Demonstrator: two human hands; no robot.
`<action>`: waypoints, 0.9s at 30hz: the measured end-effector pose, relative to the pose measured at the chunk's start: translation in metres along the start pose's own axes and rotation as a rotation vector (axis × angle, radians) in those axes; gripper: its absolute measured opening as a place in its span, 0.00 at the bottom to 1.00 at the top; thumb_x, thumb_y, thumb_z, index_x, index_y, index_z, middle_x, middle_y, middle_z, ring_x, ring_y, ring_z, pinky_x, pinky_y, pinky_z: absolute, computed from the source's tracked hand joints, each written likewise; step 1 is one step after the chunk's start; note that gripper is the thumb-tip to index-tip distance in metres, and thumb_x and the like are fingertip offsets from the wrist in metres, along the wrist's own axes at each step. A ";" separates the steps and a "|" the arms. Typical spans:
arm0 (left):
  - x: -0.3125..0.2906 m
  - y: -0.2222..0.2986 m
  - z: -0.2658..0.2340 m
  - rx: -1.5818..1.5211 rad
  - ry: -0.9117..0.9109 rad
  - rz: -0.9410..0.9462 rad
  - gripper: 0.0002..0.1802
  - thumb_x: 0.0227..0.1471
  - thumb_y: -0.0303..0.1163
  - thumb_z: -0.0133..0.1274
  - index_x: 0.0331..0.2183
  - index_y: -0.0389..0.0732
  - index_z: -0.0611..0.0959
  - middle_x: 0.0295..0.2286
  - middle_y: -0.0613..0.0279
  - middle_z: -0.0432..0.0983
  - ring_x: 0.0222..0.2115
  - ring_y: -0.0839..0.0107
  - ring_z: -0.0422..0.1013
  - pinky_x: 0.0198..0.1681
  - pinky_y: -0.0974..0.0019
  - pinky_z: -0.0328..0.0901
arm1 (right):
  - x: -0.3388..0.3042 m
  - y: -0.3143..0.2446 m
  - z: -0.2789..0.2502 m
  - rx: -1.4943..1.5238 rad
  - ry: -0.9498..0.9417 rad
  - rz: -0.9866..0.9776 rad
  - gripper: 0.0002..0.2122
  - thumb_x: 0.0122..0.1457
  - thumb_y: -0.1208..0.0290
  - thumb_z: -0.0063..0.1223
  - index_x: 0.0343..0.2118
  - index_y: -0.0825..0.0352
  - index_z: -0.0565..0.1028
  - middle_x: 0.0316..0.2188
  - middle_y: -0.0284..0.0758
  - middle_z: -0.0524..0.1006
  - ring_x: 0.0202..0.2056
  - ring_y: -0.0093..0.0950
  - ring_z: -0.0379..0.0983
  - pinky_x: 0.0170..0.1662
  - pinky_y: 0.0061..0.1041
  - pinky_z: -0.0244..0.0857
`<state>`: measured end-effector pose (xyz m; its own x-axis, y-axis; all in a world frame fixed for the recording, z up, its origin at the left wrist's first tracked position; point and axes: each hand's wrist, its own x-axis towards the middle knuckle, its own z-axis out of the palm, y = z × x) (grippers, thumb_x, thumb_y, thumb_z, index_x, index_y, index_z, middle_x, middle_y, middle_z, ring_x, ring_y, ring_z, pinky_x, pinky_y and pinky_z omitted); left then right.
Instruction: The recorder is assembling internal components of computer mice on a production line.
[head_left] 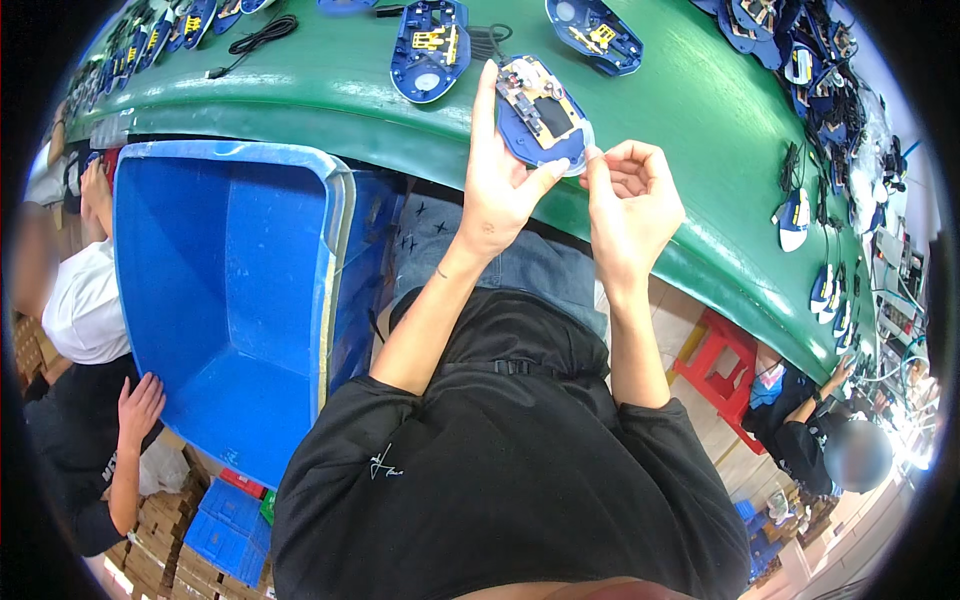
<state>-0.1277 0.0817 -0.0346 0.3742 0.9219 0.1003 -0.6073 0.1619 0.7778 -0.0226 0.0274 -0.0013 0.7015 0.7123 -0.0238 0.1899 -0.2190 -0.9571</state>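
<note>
My left hand (500,180) holds a blue oval plastic housing (516,138) from its left side, with the thumb along the near end. The housing lies open-faced, showing a tan circuit board (545,108) with grey and black parts and a dark cable at its far end. My right hand (630,195) pinches a clear, thin plastic piece (583,150) at the housing's near right end, between thumb and forefinger; its other fingers are curled. Whether that piece is fixed to the housing, I cannot tell. Two similar blue shells with yellow parts (430,52) (598,37) lie just beyond on the green table.
The green table (700,130) curves across in front. A large blue bin (270,270) stands at its near edge, left, with a person's hand (140,405) on it. A black cable (265,35) lies far left. More corded housings (795,220) pile up right, above a red stool (722,370).
</note>
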 end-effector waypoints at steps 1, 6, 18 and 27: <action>0.001 0.001 0.001 0.022 -0.005 -0.005 0.58 0.45 0.12 0.58 0.67 0.43 0.41 0.58 0.52 0.58 0.57 0.63 0.62 0.60 0.59 0.61 | 0.001 0.001 0.000 0.002 0.005 -0.005 0.08 0.54 0.81 0.62 0.34 0.72 0.72 0.26 0.34 0.77 0.26 0.18 0.76 0.31 0.17 0.71; 0.007 0.000 -0.006 0.013 0.001 0.003 0.58 0.45 0.13 0.58 0.67 0.42 0.40 0.59 0.52 0.57 0.57 0.64 0.62 0.60 0.59 0.61 | 0.011 -0.004 0.000 0.161 -0.081 0.095 0.08 0.55 0.81 0.61 0.34 0.73 0.73 0.27 0.37 0.78 0.26 0.21 0.77 0.31 0.19 0.72; 0.018 -0.025 -0.014 0.267 -0.053 0.083 0.58 0.46 0.12 0.53 0.68 0.46 0.37 0.61 0.54 0.57 0.53 0.71 0.63 0.51 0.71 0.65 | 0.023 0.022 -0.001 0.090 -0.120 0.059 0.09 0.57 0.81 0.60 0.39 0.76 0.74 0.31 0.39 0.78 0.30 0.25 0.78 0.34 0.19 0.74; 0.026 -0.022 -0.022 0.275 -0.047 0.066 0.58 0.43 0.10 0.51 0.68 0.45 0.39 0.59 0.52 0.60 0.52 0.71 0.65 0.53 0.69 0.64 | 0.041 0.026 0.000 0.153 -0.250 0.146 0.15 0.58 0.79 0.59 0.47 0.76 0.73 0.31 0.37 0.78 0.31 0.23 0.78 0.36 0.17 0.74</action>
<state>-0.1198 0.1103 -0.0628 0.3762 0.9089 0.1798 -0.4207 -0.0053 0.9072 0.0110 0.0510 -0.0268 0.5194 0.8268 -0.2161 -0.0188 -0.2418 -0.9702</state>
